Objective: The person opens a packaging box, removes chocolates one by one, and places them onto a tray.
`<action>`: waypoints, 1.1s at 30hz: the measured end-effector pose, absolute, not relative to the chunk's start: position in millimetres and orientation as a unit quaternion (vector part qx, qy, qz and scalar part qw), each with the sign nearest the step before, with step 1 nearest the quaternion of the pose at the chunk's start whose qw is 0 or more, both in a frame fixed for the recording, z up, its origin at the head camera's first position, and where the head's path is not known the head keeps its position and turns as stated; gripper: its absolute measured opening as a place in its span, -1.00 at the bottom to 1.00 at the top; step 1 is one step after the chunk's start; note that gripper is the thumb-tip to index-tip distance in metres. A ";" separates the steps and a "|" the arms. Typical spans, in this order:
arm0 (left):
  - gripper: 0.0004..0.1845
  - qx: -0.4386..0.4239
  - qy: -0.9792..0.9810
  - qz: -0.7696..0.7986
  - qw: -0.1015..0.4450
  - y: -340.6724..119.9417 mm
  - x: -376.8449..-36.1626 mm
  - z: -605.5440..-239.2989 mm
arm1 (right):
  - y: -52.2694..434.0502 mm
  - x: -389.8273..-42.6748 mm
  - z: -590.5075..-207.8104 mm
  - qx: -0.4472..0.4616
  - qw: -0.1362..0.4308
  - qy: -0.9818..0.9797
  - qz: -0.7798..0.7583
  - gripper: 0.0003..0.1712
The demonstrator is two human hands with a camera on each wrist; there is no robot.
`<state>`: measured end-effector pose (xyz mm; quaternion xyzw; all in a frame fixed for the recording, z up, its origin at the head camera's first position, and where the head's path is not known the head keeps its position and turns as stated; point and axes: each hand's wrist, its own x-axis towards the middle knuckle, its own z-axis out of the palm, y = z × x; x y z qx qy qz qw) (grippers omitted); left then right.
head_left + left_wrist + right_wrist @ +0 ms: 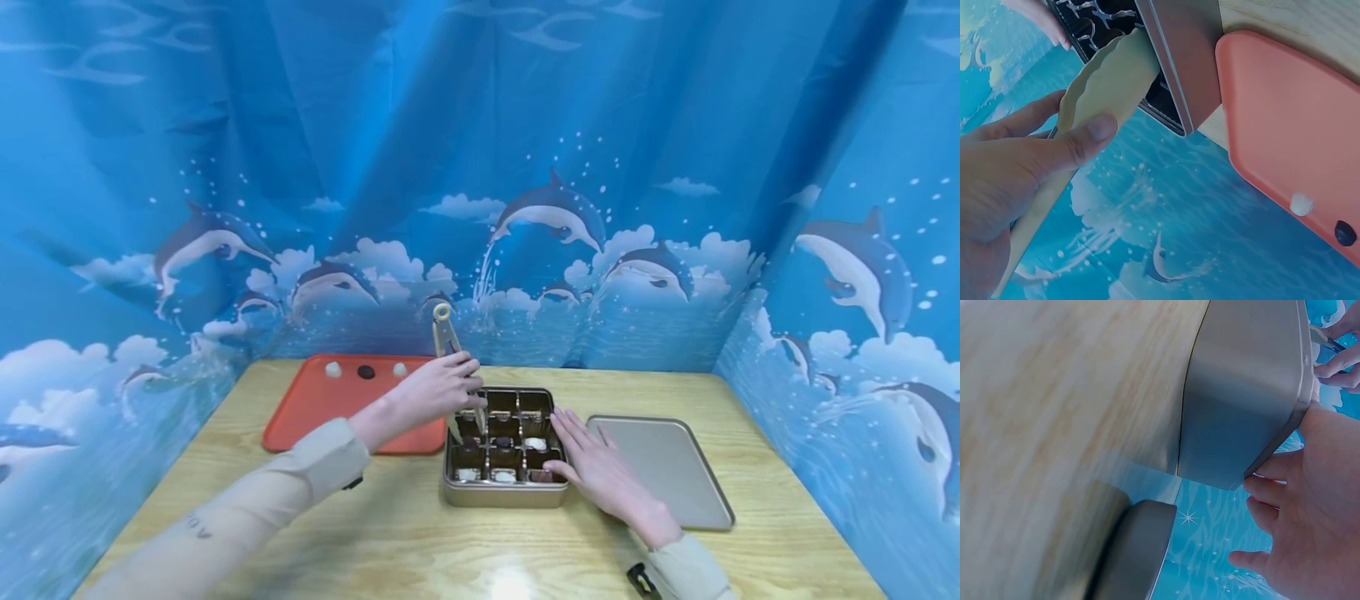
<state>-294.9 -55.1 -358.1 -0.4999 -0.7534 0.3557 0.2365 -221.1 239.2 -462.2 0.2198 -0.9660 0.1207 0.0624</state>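
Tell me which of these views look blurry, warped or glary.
Head view: wide-angle bend at the edges and a glare patch on the table. Left wrist view: sharp on the thumb gripping the tongs. Right wrist view: the wood is smeared and soft, while the metal tin is clearer.

Two bare hands, left hand (438,390) and right hand (597,467), long beige sleeves ending just behind each wrist, faint dark lettering on the left sleeve's forearm, small black strap fitting beneath each cuff
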 end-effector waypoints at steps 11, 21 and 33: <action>-0.62 -0.523 -0.717 0.401 0.227 -37.6 -292.0 -369.3 | 238.4 -220.4 -461.1 0.220 0.064 -0.966 0.119 -0.12; -0.55 -0.517 -0.725 0.395 0.226 -38.8 -296.1 -373.7 | 238.9 -222.5 -460.0 0.217 0.064 -0.966 0.125 -0.12; -0.49 -0.516 -0.752 0.328 0.247 -54.1 -300.0 -376.6 | 239.5 -221.1 -460.1 0.222 0.057 -0.966 0.120 -0.12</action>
